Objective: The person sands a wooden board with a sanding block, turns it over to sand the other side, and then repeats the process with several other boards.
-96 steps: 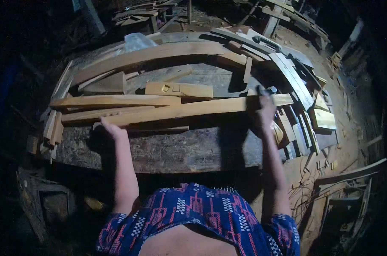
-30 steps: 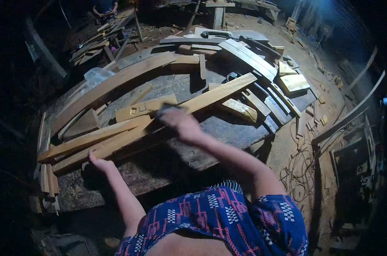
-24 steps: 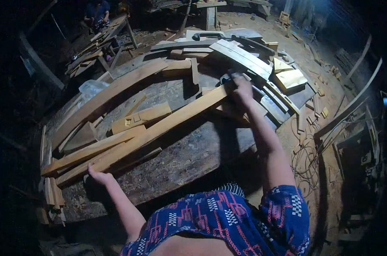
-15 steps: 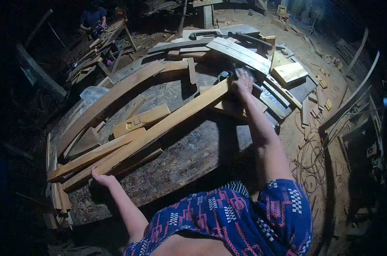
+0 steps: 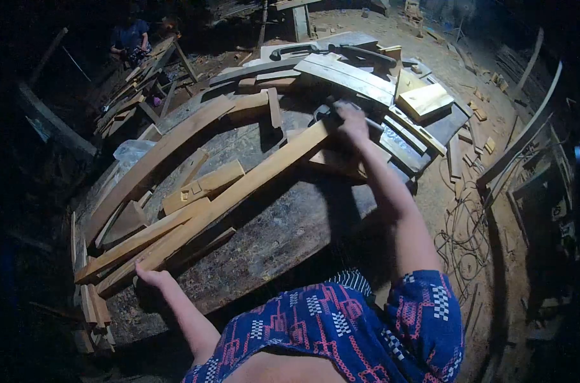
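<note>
A long, straight wooden beam (image 5: pixel 239 190) lies slantwise over the workbench, its near end at the left. My left hand (image 5: pixel 152 276) grips the edge of the beam near that end, with the fingers partly hidden behind the wood. At the far end, my right hand (image 5: pixel 352 122) is closed and slightly blurred over a small dark object that I cannot make out. Beside the beam lie another board (image 5: pixel 137 244) and a shorter block with a mortise cut in it (image 5: pixel 204 186). A curved wooden piece (image 5: pixel 156 153) arches behind them.
Pale planks (image 5: pixel 347 78) and a light wood block (image 5: pixel 425 101) are stacked at the bench's far right. A clear plastic bag (image 5: pixel 134 150) sits at the left. Loose cables (image 5: pixel 462 239) and offcuts lie on the ground to the right. Another person (image 5: pixel 130 37) is at the back left.
My right hand has moved slightly left and toward the beam's far end, along with the dark object. My left hand stays at the near end. The whole view has shifted a little.
</note>
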A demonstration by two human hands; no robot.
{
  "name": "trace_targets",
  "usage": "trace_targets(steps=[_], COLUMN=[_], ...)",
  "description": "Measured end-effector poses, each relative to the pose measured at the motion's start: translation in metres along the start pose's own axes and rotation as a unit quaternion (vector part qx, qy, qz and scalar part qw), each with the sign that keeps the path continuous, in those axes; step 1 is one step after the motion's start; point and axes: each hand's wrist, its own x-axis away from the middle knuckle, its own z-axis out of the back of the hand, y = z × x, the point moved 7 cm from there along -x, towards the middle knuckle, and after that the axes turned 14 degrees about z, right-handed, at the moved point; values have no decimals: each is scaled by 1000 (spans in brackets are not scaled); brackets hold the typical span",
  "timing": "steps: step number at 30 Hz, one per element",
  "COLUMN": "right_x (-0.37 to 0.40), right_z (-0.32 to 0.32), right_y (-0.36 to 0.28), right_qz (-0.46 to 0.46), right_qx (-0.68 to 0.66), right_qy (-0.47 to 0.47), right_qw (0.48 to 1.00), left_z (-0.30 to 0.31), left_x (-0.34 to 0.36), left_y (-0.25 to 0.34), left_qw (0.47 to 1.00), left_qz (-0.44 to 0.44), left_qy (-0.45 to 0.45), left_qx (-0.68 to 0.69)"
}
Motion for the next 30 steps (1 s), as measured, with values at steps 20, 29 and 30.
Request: trace_targets(steps=[20,29,30], right_x=[37,-3,-7], right_z=[-29,11,8], right_y=[-296,45,39], right_qz=[288,-182,-130], right_qx=[-170,-16,23], right_qy=[-54,9,-11], right_qw=[941,983,991], left_z=[8,-5,-7], left_x=[-16,3,6], left_y=[-1,-2,0], left_qw=[998,1000,1000], left_qz=[-55,-7,-7], left_qy=[13,-16,-24], left_qx=[-6,15,5])
